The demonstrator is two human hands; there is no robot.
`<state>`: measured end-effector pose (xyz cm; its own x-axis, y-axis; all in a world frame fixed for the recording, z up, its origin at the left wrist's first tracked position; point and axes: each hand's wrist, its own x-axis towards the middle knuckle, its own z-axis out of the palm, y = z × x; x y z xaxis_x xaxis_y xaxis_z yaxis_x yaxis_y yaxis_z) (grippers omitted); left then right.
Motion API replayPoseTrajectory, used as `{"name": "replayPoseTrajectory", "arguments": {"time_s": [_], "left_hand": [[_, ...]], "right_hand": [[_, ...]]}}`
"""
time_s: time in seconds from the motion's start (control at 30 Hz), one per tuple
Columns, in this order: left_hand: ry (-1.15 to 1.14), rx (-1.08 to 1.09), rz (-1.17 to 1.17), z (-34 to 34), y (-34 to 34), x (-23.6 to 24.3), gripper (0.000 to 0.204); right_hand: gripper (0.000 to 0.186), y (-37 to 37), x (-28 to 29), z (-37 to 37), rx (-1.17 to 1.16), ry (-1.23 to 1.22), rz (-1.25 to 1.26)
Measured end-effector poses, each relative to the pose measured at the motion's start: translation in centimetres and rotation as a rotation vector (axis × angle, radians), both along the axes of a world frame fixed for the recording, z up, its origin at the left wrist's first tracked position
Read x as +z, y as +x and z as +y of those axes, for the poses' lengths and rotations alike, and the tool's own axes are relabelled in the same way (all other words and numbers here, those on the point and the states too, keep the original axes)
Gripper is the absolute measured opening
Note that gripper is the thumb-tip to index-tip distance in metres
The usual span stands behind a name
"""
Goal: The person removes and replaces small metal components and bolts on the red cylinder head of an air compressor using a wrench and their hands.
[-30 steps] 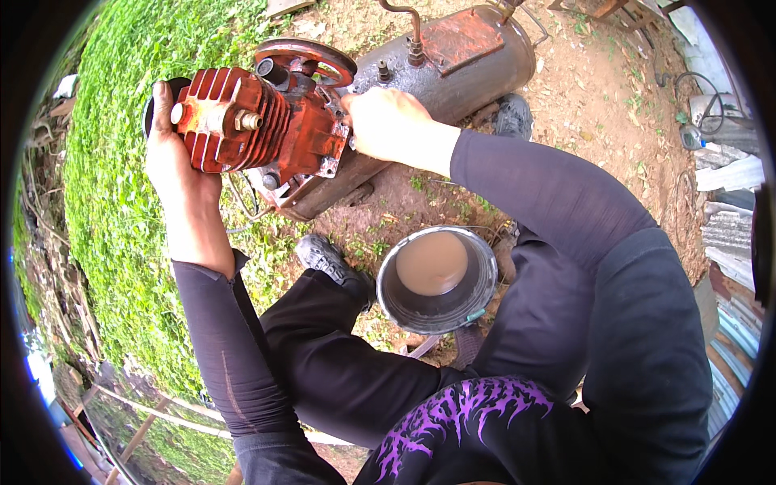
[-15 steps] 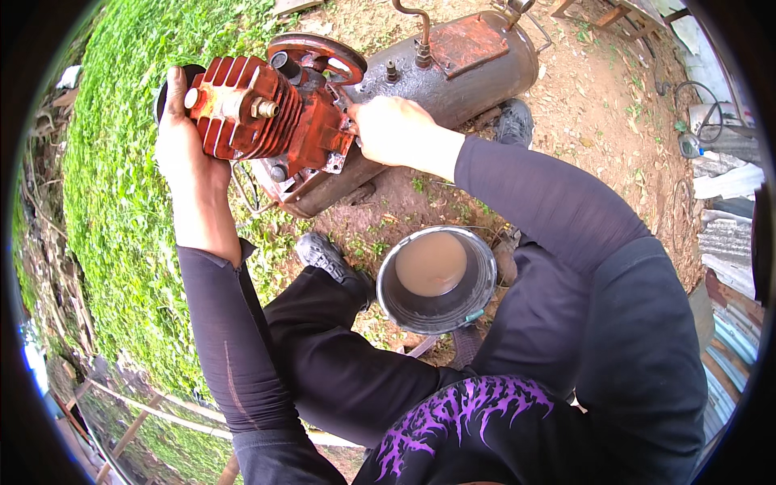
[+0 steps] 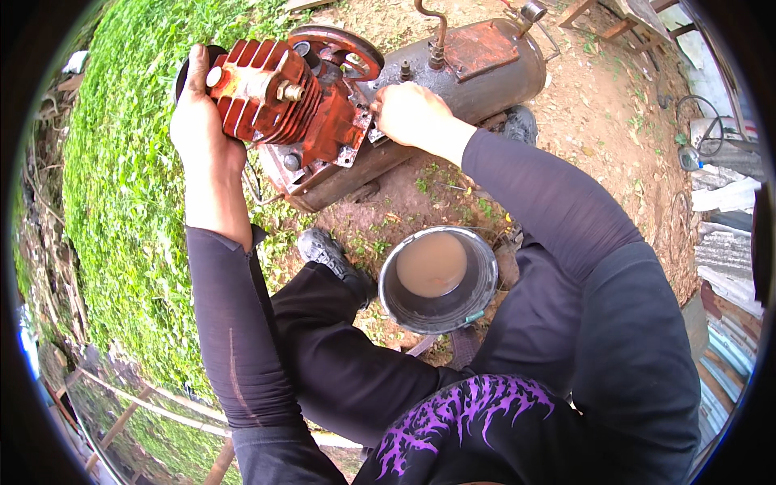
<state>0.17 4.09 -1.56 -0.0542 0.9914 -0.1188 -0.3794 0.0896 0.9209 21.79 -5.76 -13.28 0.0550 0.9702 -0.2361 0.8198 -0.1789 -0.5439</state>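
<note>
A red, finned air compressor pump (image 3: pixel 271 89) sits tilted over the near left end of a grey, oily tank (image 3: pixel 493 77). My left hand (image 3: pixel 198 121) is wrapped round the pump's left side, thumb up beside a black round part. My right hand (image 3: pixel 414 115) is closed at the pump's base flange (image 3: pixel 353 137), its fingertips pinched by the flange edge. Whatever those fingertips hold, if anything, is hidden. Behind the pump stands a red spoked pulley wheel (image 3: pixel 343 52). A brass fitting (image 3: pixel 291 92) sticks out of the pump.
Between my feet stands a black bucket (image 3: pixel 390 303) with murky brown liquid in it. A bent pipe (image 3: pixel 437 32) rises from the tank. Grass (image 3: pixel 121 202) covers the left side; bare soil (image 3: pixel 598 137) lies to the right, with corrugated sheets (image 3: pixel 723 250) beyond it.
The view has shifted slightly. Both hands and the pump appear a little higher and farther right. My right hand's fingers have drawn slightly away from the flange edge; the left keeps its grip.
</note>
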Motion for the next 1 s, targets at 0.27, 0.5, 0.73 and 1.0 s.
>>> {"name": "replayPoseTrajectory", "arguments": {"time_s": [0.27, 0.5, 0.73, 1.0], "left_hand": [[-0.033, 0.016, 0.005, -0.3, -0.1, 0.2, 0.036], [-0.007, -0.001, 0.081, 0.1, -0.2, 0.1, 0.033], [-0.019, 0.005, 0.052, -0.2, 0.2, 0.3, 0.034], [-0.028, 0.013, 0.073, -0.6, 0.2, 0.7, 0.032]], "right_hand": [[0.029, -1.7, 0.7, -1.2, 0.094, 0.047, -0.047], [0.028, -1.7, 0.9, -1.6, 0.048, 0.117, -0.047], [0.027, -0.5, -0.4, -0.8, 0.055, 0.105, -0.074], [0.025, -0.5, -0.5, -1.1, 0.119, 0.123, -0.097]]}}
